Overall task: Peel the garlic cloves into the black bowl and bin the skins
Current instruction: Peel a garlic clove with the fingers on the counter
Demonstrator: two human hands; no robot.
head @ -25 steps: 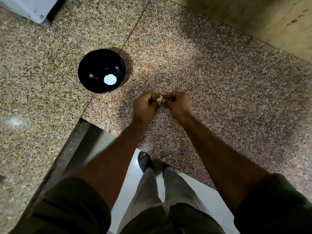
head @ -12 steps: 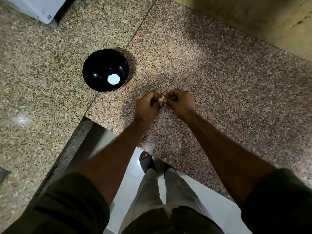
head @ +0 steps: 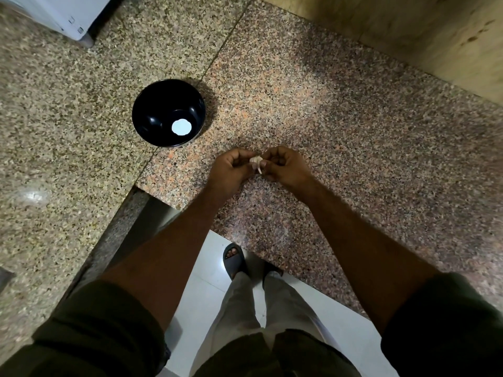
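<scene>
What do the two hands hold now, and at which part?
Both hands pinch one garlic clove between their fingertips: left hand on its left side, right hand on its right side.

Single head-worn wide-angle view, looking steeply down from above, speckled granite counter (head: 326, 110) filling most of the frame, own forearms and feet close below

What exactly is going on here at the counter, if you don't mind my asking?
A person is peeling garlic over a granite counter. Both hands meet above it: the left hand and the right hand pinch one garlic clove between their fingertips, and a strip of pale skin hangs off it. The black bowl sits off to the left with a round white patch at its bottom, perhaps only a reflection. No bin is in view.
</scene>
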